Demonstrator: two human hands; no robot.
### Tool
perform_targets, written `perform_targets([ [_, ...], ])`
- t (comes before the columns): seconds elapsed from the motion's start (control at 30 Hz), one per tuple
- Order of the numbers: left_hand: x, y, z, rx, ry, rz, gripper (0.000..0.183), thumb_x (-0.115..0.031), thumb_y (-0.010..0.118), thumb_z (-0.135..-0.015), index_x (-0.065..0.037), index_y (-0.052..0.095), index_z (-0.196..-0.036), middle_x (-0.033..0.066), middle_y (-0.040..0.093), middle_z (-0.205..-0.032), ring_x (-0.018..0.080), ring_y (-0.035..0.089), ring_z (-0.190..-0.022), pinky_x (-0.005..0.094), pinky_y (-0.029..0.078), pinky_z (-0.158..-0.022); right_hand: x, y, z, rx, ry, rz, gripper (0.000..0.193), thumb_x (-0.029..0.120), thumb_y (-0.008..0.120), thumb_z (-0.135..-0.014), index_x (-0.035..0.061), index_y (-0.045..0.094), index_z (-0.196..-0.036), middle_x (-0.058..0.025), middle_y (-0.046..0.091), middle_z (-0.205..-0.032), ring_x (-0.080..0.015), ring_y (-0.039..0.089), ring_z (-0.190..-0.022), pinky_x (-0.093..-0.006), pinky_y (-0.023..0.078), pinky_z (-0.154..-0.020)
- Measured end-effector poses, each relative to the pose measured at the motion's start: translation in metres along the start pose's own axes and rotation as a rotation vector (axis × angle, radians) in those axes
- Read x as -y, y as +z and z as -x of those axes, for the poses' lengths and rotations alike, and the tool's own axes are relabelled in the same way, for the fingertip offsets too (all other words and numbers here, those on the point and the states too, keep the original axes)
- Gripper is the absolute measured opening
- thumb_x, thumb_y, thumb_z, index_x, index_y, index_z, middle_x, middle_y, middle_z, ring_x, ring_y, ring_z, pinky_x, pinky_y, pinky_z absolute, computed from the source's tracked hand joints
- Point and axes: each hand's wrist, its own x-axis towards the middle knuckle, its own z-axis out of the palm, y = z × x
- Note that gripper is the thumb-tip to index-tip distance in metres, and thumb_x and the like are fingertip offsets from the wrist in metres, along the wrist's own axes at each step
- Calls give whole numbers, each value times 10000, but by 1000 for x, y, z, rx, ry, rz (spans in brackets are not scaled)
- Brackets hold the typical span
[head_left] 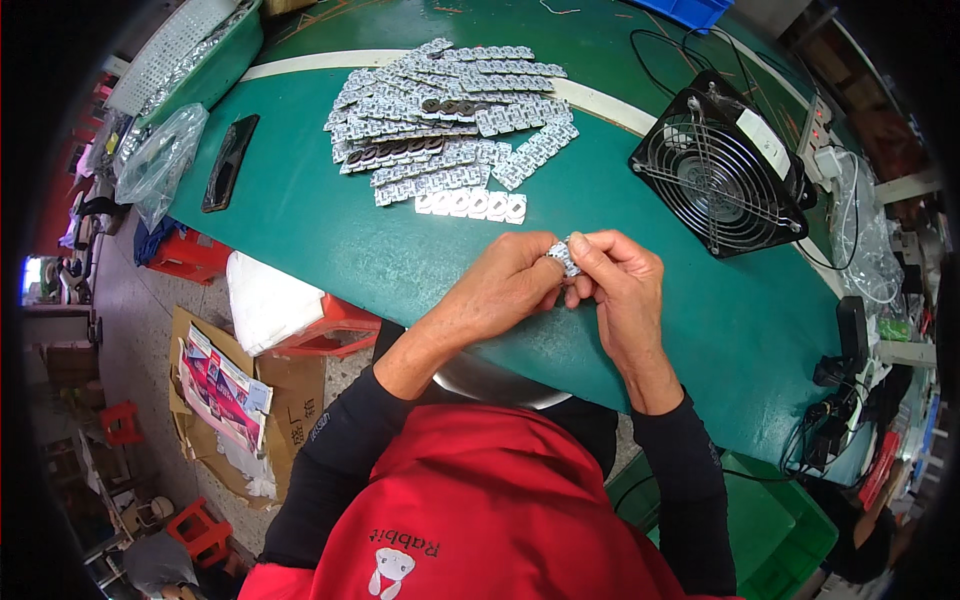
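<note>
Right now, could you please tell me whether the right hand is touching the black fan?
Apart: the head view shows green tabletop between the right hand and the black fan.

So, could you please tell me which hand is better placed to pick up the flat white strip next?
Probably the left hand: it is nearer the white strip; the right hand is farther off. Both hold a small silvery piece.
</note>
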Motion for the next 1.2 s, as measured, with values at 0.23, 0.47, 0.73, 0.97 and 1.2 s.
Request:
perform_targets([
  [0.23,6,-1,-1,4,-96,94,235,-227,421,-934,-34,542,-877,-9,497,-643,57,423,-506,199,314,-430,-3,-2,-4,-100,-141,226,171,162,627,-835,-2,633,-790,-10,552,-588,-42,459,-473,-177,350,-430],
  [0.47,20,10,2,-125,178,-309,242,-197,406,-942,-15,477,-798,68,519,-604,173,479,-475,310,356,-427,4,-4,-6,15,145,-59,213,192,616,-847,-17,608,-807,-12,545,-576,-58,469,-452,-187,373,-425],
  [0.73,25,21,-1,-354,354,-548,180,-96,471,-888,15,418,-757,237,481,-601,425,489,-554,434,367,-478,-6,2,-4,-106,-76,127,192,165,624,-840,-18,596,-794,-9,534,-559,-60,469,-438,-188,371,-402],
  [0.97,30,25,-4,-383,400,-612,158,-89,457,-889,24,412,-790,235,503,-617,431,514,-592,461,389,-505,-8,2,-5,-145,-130,98,148,112,615,-840,-30,594,-801,-10,540,-561,-48,470,-443,-191,384,-402],
  [1.2,26,28,-6,-416,348,-641,177,-112,480,-873,28,420,-785,246,540,-635,421,539,-571,473,428,-508,-6,2,-2,-142,-179,159,128,91,617,-835,-33,598,-810,-2,546,-582,-30,463,-460,-180,392,-410],
])
